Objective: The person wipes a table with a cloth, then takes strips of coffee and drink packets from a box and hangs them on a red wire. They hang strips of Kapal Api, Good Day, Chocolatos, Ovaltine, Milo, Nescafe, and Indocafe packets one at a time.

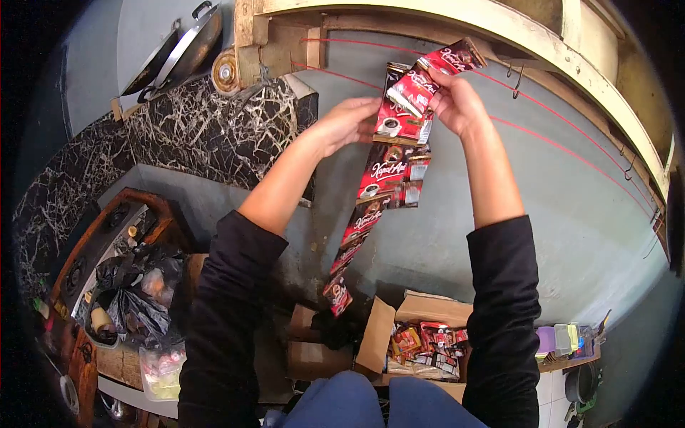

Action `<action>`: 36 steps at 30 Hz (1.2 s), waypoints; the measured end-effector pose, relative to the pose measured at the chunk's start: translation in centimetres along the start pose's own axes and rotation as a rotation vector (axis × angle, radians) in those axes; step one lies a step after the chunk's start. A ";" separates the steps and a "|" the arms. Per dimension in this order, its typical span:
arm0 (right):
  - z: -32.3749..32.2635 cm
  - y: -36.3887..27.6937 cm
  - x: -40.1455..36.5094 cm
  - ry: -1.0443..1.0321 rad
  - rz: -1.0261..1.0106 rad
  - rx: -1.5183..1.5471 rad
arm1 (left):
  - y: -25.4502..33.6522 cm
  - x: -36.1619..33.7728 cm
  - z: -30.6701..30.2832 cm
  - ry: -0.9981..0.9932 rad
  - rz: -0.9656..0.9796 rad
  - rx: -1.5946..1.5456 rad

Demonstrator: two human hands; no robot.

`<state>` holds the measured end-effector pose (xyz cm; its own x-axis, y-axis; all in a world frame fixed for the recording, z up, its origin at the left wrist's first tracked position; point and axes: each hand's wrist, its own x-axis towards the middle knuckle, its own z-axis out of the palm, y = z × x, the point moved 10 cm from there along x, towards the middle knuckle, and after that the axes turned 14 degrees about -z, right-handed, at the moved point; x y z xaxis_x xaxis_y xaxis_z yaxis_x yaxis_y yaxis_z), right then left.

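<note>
A long strip of red and black coffee sachets (391,170) hangs down in front of the grey wall, its lower end above the boxes. My right hand (457,103) grips the strip near its top, thumb on a folded-over sachet. At the strip's left edge is my left hand (347,123), its fingertips partly behind the sachets; the fingers look closed on that edge. Red strings (528,96) run along the wall just behind the top of the strip, under a wooden shelf (457,8).
Below stands an open cardboard box (374,335) with several sachets (432,346) inside. Metal hooks (519,82) hang under the shelf at right. Pans (189,50) hang at upper left. A black plastic bag (135,292) lies at left; plastic containers (564,339) stand at lower right.
</note>
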<state>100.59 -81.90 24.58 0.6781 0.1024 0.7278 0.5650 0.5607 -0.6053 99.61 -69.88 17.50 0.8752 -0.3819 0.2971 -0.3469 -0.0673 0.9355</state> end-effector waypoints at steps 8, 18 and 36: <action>1.5 2.7 -1.9 -0.331 0.402 -0.268 | 1.1 1.7 -4.9 0.240 0.021 -0.409; -1.0 1.6 -3.8 -0.249 -0.039 -0.681 | -0.9 -0.3 -6.3 0.471 0.076 0.050; -2.2 -2.9 -4.3 0.060 -0.378 -1.617 | -3.3 -1.3 -14.0 0.662 0.339 -0.169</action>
<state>97.03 -85.80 22.49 0.3927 0.1166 0.9122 0.5364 -0.8348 -0.1243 104.30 -56.30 16.72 0.7679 0.2796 0.5763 -0.6232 0.1180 0.7731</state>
